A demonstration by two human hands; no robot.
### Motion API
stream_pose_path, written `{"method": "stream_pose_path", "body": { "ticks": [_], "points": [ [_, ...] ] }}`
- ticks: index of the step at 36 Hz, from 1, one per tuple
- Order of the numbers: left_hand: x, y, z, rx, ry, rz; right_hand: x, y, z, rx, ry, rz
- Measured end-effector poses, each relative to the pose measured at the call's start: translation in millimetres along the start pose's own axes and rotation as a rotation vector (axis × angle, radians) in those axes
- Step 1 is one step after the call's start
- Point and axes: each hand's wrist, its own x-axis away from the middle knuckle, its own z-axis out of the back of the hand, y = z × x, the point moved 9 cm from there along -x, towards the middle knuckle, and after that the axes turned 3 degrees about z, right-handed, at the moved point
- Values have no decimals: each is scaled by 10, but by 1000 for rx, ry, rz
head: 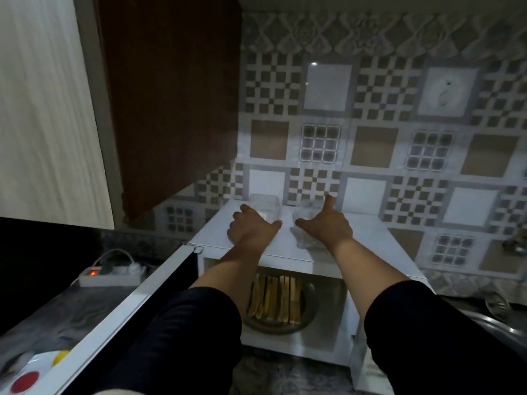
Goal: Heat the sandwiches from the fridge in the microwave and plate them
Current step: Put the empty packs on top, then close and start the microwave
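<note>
Several toasted sandwiches point(275, 302) stand on edge on a round dark plate point(309, 309) inside the white microwave point(370, 246), whose door point(119, 317) hangs open to the left. Both my hands reach onto the microwave's top. My left hand point(251, 228) curls its fingers over the near left side of a clear plastic container point(268, 205). My right hand point(328, 226) lies spread on a second clear plastic container point(305, 238), index finger straight and thumb stretched out to the left.
A white power strip point(111, 276) with a lit red switch lies on the counter to the left. A dark cabinet point(171, 109) hangs above. A white item with red and yellow spots point(31, 372) sits at the lower left. Metal ware point(499, 306) is at the right.
</note>
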Motion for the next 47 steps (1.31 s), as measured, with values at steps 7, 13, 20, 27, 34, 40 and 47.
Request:
{"method": "stream_pose_path", "body": {
  "ticks": [7, 13, 20, 27, 34, 40, 47],
  "points": [
    [57, -22, 16, -20, 1, 19, 80, 13, 46, 58, 45, -33],
    [155, -75, 281, -13, -31, -5, 401, -219, 328, 144, 250, 14],
    [217, -535, 849, 1, -21, 20, 933, -717, 237, 43, 280, 195],
    [538, -1233, 1216, 102, -255, 109, 1751, -1259, -314, -51, 31, 371],
    [992, -1811, 1453, 85, -262, 239, 2600, -1721, -849, -109, -111, 415],
    [1198, -2042, 1549, 138, -204, 225, 3181, -1875, -1007, -120, -163, 408],
    [1465, -2018, 1505, 224, -176, 195, 3492, -1726, -824, -188, -140, 347]
  ]
}}
